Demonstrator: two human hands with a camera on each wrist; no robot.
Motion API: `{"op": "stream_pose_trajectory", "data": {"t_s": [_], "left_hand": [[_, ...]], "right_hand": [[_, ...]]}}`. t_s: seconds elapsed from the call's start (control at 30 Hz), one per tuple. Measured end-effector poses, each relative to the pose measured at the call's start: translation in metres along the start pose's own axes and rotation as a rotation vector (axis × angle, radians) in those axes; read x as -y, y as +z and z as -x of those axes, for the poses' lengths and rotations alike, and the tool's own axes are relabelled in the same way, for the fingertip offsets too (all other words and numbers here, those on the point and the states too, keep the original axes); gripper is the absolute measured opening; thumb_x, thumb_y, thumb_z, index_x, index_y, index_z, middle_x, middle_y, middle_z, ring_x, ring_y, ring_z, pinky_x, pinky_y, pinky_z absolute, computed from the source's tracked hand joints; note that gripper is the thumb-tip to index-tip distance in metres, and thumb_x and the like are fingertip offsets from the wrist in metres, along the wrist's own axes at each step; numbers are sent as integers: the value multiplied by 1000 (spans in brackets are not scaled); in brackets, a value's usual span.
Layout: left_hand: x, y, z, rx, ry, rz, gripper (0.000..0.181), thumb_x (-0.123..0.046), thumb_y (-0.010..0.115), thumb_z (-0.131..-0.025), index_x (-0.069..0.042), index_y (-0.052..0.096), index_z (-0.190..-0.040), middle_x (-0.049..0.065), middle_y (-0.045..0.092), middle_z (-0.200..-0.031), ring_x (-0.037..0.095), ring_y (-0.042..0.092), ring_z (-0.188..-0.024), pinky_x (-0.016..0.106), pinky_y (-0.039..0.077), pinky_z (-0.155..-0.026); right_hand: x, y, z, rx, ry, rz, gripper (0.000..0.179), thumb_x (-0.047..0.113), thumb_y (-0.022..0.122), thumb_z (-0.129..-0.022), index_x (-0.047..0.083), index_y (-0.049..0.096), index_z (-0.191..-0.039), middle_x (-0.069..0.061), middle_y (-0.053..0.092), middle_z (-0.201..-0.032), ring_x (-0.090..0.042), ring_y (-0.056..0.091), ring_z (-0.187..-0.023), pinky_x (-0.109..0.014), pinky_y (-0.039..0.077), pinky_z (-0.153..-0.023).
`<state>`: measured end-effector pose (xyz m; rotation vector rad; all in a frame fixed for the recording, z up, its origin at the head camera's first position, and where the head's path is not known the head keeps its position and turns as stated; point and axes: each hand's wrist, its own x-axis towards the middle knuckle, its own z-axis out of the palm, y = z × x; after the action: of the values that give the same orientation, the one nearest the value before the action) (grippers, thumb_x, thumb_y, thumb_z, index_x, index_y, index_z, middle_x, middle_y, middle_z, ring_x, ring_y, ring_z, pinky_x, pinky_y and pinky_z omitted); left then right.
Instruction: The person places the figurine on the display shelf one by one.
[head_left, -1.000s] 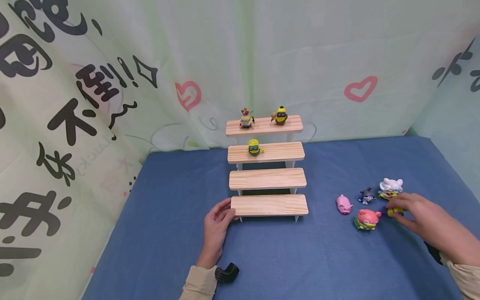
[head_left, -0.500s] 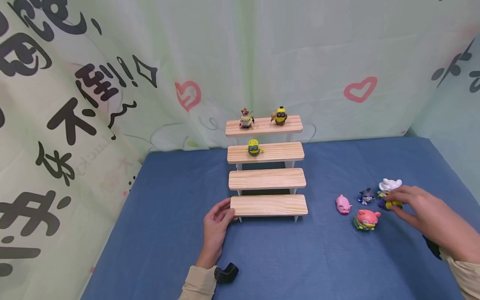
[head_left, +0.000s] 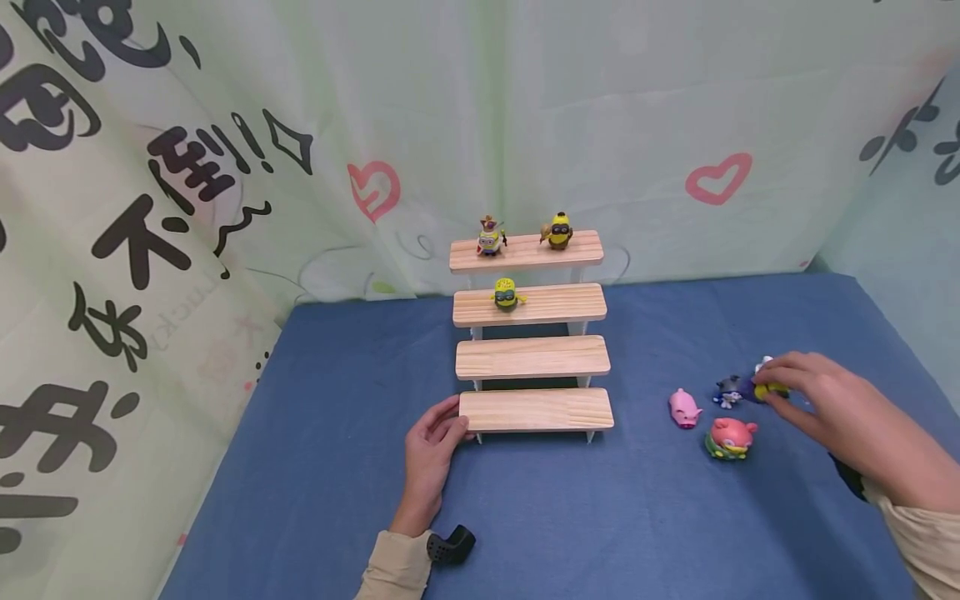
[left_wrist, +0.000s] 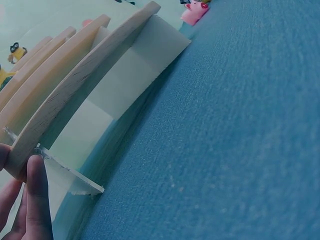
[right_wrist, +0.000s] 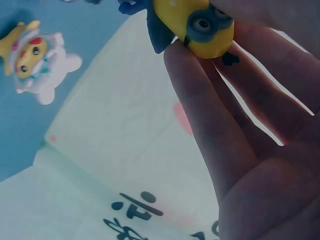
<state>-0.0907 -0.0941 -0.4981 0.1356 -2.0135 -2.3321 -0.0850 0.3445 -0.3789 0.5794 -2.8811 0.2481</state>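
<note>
My left hand (head_left: 429, 467) grips the left end of the lowest board (head_left: 536, 410) of a four-step wooden display stand, thumb and fingers pinching its corner. On the right, my right hand (head_left: 843, 417) pinches a minion figurine (right_wrist: 175, 15), yellow with a goggled face and dark blue parts; in the right wrist view it lies sideways between thumb and fingers. A figurine with a white hood (right_wrist: 55, 65) sits beyond it, mostly hidden by the hand in the head view. Close by are a grey-and-blue figurine (head_left: 728, 392), a pink pig (head_left: 684, 408) and a coral-pink figurine (head_left: 731, 438).
Two minion figurines, one crowned (head_left: 491, 237) and one yellow-and-brown (head_left: 558, 232), stand on the top board (head_left: 525, 257). Another minion (head_left: 506, 294) stands on the second board (head_left: 555, 308). A blue cloth (head_left: 600, 517) covers the table; printed curtains (head_left: 600, 100) hang behind and at the sides.
My right hand has raised the minion figurine and carried it left and away from me, past the white-hooded figurine. The left hand keeps its hold on the lowest board.
</note>
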Motion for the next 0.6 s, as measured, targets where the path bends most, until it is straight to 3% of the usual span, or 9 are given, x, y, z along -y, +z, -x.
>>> {"op": "stream_pose_trajectory", "data": {"t_s": [0.3, 0.6], "left_hand": [[2, 0, 0, -13, -7, -9, 42, -7, 71, -92, 0, 59, -131, 20, 62, -126, 14, 68, -95, 27, 61, -80], [1, 1, 0, -13, -6, -3, 42, -7, 71, -91, 1, 59, -131, 20, 62, -127, 14, 68, -96, 28, 61, -80]], "right_hand": [[15, -11, -13, -22, -28, -18, 25, 2, 85, -70, 1, 74, -93, -13, 67, -96, -33, 61, -90, -55, 56, -71], [24, -15, -24, -77, -110, -70, 30, -1, 86, -68, 4, 74, -95, -10, 67, -100, -30, 61, -94, -50, 56, -70]]}}
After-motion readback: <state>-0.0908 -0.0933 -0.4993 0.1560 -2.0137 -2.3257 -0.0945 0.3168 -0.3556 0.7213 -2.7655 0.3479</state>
